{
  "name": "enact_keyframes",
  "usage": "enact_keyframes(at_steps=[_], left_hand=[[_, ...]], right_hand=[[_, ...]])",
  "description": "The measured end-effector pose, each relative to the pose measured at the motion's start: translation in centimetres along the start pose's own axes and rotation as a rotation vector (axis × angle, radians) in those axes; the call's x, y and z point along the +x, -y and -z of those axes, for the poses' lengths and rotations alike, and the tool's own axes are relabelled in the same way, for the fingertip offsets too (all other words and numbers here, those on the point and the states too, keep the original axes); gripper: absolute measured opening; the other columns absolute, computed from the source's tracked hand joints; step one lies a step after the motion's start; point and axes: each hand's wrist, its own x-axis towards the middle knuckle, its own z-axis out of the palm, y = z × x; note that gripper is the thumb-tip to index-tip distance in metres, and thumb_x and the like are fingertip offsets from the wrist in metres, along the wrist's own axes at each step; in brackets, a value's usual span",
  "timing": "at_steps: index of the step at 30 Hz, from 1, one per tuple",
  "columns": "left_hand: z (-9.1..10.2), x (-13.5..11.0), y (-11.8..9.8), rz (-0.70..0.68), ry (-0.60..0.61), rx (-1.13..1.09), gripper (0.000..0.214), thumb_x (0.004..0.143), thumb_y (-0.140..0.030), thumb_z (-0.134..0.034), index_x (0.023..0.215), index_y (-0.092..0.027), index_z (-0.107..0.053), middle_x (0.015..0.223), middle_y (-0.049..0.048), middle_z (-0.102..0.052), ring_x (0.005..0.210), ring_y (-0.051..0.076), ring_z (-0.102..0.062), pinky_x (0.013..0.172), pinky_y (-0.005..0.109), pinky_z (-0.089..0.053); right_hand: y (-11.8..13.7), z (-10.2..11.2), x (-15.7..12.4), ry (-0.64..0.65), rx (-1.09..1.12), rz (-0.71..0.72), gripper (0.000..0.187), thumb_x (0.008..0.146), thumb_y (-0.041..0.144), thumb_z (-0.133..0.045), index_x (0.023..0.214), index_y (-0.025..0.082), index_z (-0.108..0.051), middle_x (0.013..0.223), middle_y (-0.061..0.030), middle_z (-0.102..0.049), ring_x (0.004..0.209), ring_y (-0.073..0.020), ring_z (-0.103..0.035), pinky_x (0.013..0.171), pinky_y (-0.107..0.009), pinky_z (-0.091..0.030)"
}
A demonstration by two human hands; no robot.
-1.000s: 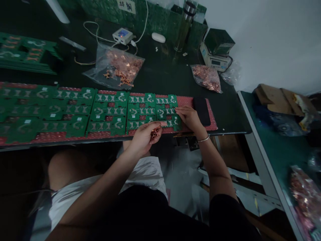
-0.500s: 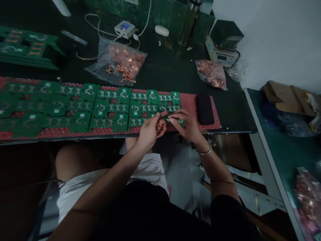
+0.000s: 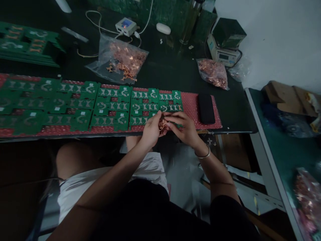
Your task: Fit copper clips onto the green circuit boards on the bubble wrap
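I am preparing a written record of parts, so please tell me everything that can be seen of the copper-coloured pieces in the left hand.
The copper-coloured pieces form a small, jumbled heap of thin, shiny bits, metallic by their look, lying at mixed angles. The curled left grip holds them at the near edge of the dark table; the right grip reaches in and seems to touch them. Fingers hide part; number and single outlines cannot be told.

A dark workbench bears a red bubble-wrap sheet along its near edge, set with rows of green circuit boards and a black case; behind lie a clear bag of copper-colored pieces, a smaller bag, a white box with a lit screen and a board stack.
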Motion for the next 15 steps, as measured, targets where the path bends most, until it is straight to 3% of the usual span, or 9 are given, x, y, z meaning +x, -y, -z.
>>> enact_keyframes(at_steps=[4,8,11,15], left_hand=[[0.0,0.1,0.1,0.015,0.044,-0.012,0.042,0.082,-0.057,-0.063,0.089,-0.015,-0.068,0.055,-0.0009,-0.057,0.041,0.009,-0.048,0.037,0.019,-0.031],[0.0,0.2,0.1,0.019,0.104,-0.092,0.044,0.078,-0.058,-0.065,0.082,-0.014,-0.067,0.058,0.0012,-0.059,0.042,0.01,-0.049,0.035,0.019,-0.026],[-0.2,0.1,0.3,-0.043,0.127,-0.077,0.034,0.072,-0.047,-0.076,0.081,-0.015,-0.065,0.058,-0.0018,-0.057,0.042,0.007,-0.045,0.037,0.018,-0.024],[-0.2,-0.1,0.4,-0.072,0.099,-0.005,0.033,0.064,-0.036,-0.085,0.078,-0.015,-0.064,0.051,-0.0063,-0.05,0.039,0.003,-0.037,0.038,0.017,-0.021]], right_hand=[[0.0,0.4,-0.1,-0.028,-0.02,-0.014,0.011,0.093,0.033,-0.064,0.095,0.025,-0.071,0.095,-0.0047,-0.068,0.093,-0.0175,-0.065,0.084,-0.033,-0.055],[-0.1,-0.3,-0.5,-0.117,0.146,-0.147,0.017,0.093,0.037,-0.062,0.087,0.022,-0.068,0.085,-0.0026,-0.068,0.081,-0.0153,-0.064,0.075,-0.03,-0.054],[-0.2,-1.1,-0.9,-0.229,0.203,-0.234,0.019,0.094,0.037,-0.06,0.087,0.02,-0.066,0.08,-0.0019,-0.067,0.074,-0.0142,-0.062,0.068,-0.028,-0.052],[-0.2,-0.7,-1.3,-0.29,0.022,-0.15,0.011,0.092,0.033,-0.065,0.088,0.023,-0.068,0.087,-0.0041,-0.067,0.083,-0.0179,-0.064,0.076,-0.033,-0.055]])
